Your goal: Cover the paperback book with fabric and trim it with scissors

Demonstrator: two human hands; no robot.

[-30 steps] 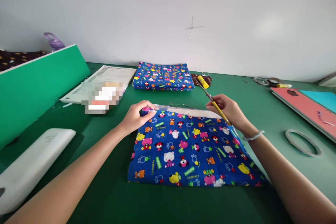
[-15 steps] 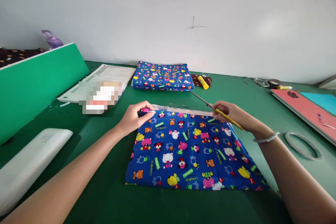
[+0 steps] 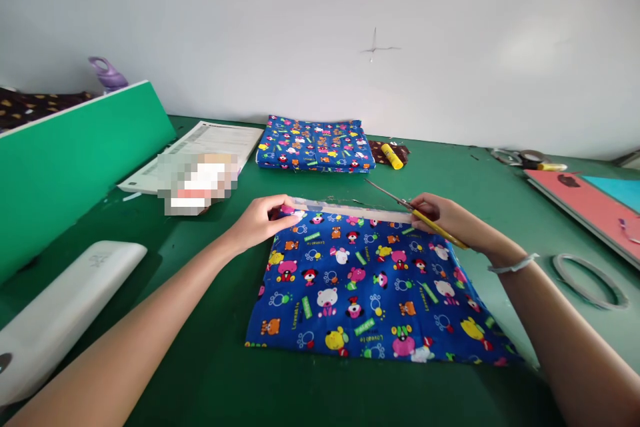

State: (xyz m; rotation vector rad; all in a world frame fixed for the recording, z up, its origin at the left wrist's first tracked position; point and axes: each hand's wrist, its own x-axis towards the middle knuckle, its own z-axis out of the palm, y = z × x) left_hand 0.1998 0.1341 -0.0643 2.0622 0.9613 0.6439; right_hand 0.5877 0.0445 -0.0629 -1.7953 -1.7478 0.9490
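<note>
A blue cloth (image 3: 360, 287) printed with cartoon animals lies on the green table, its pale far edge partly folded. My left hand (image 3: 265, 217) pinches the cloth's far left corner between thumb and fingers. At the far right corner, my right hand (image 3: 437, 213) holds yellow-handled scissors (image 3: 435, 228), their metal blades pointing away to the left, and its fingertips also touch the cloth edge. The blades look closed. Beyond the cloth is a folded stack of the same fabric (image 3: 315, 147).
A glue stick (image 3: 392, 156) lies on dark fabric at the back. On the left are papers (image 3: 220, 137), a white case (image 3: 75, 307) and a green divider (image 3: 90, 160). A tape ring (image 3: 590, 281) and a red board (image 3: 585, 207) lie right.
The whole view has shifted slightly, so most things appear a little further right. Both hands keep their places at the cloth's far corners, scissors still held.
</note>
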